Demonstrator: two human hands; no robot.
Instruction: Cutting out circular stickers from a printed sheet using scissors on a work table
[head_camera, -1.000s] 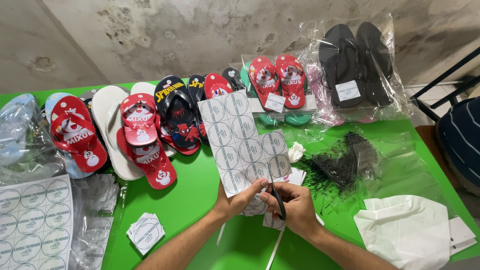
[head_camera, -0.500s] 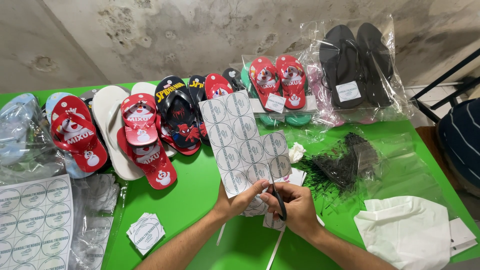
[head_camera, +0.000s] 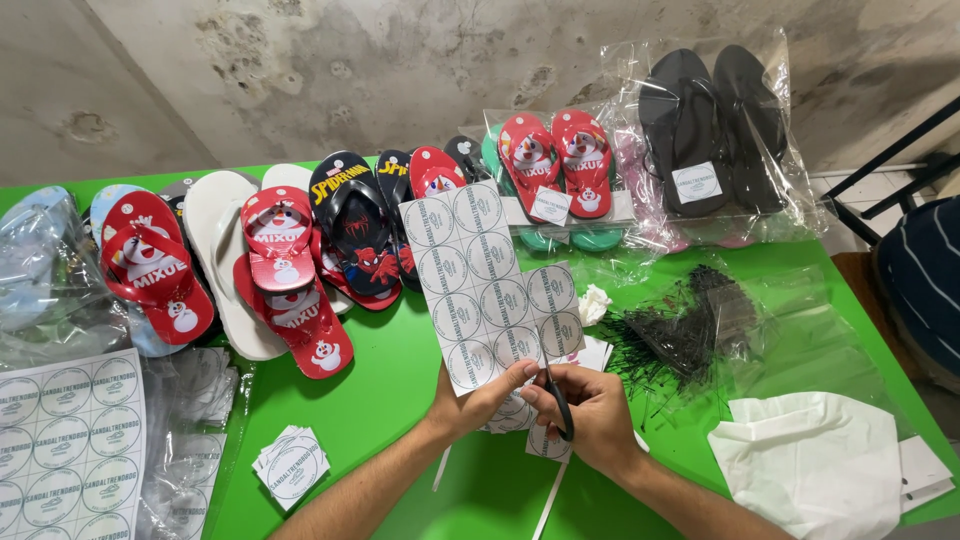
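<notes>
You had your left hand (head_camera: 480, 400) pinching the sticker sheet (head_camera: 490, 285) above the green bench (head_camera: 400, 400), right hand (head_camera: 590, 415) clamped on scissors (head_camera: 556, 400) mid-cut; next snip probably needed following the row between circles.

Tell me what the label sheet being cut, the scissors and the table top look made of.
Label sheet: thin matte white paper or sticker stock, since it bends in the left hand.
Scissors in the right hand: dark blades, probably metal; handles hidden.
Table top: smooth bright green surface with slight sheen, perhaps painted or laminate.
</notes>
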